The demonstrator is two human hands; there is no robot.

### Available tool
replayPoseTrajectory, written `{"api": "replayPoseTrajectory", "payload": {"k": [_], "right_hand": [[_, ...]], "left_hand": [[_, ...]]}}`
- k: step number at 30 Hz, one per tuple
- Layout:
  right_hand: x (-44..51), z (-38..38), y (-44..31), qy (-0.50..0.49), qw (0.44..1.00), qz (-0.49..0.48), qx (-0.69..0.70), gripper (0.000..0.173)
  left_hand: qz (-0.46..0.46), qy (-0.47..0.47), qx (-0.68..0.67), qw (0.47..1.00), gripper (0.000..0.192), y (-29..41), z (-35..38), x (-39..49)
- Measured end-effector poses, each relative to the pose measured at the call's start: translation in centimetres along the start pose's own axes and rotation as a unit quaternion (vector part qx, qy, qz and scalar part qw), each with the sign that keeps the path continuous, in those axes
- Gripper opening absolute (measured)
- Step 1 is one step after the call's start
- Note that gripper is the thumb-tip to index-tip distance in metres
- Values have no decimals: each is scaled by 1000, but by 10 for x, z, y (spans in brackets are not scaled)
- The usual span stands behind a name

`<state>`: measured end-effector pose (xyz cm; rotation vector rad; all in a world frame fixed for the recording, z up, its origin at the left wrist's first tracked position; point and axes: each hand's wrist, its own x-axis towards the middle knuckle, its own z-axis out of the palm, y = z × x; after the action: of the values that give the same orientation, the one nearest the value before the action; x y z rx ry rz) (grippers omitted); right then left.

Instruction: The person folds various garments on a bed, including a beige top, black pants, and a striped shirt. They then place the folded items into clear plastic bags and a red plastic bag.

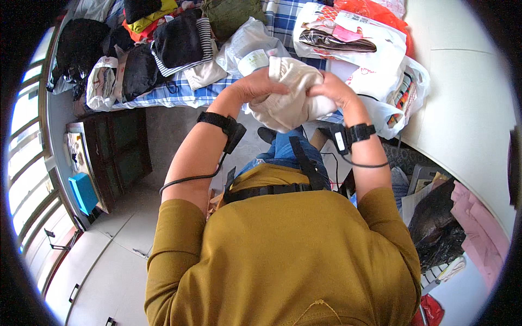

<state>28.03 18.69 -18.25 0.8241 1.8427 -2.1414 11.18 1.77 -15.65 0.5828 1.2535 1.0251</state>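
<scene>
A bunched cream garment [291, 98] hangs between my two hands, at the near edge of a bed with a blue plaid sheet [195, 97]. My left hand [261, 84] grips its left side, the thumb lying over the cloth. On the other side, my right hand [332, 89] has its fingers closed on the fabric. Just beyond my left hand is a translucent plastic bag [246, 42] with a white roll-shaped item [253, 62] by it. White plastic bags holding folded clothes [350, 34] lie past my right hand.
A folded black garment [178, 42] rests on striped cloth at the bed's left, near colourful folded clothes [149, 20] and black bags [79, 45]. A dark cabinet [118, 150] stands left below the bed. A pale panel [461, 81] bounds the right. Cables hang from both wrist straps.
</scene>
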Motion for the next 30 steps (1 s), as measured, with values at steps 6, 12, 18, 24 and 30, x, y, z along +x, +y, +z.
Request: {"api": "replayPoseTrajectory", "payload": {"k": [6, 12, 18, 24, 30], "right_hand": [[4, -29, -32, 37, 990, -107, 78, 54], [2, 9, 26, 2, 955, -6, 298, 63], [-9, 74, 59, -18, 805, -15, 593, 79], [9, 82, 38, -34, 784, -32, 619, 63], [2, 36, 33, 238, 865, -11, 441, 34]], "left_hand": [[6, 120, -235, 965, 46, -10, -7, -7], [23, 134, -432, 891, 49, -38, -11, -6], [72, 145, -481, 862, 53, -43, 8, 2], [109, 213, -369, 898, 48, -41, 29, 19], [113, 189, -113, 969, 55, -36, 38, 10]]}}
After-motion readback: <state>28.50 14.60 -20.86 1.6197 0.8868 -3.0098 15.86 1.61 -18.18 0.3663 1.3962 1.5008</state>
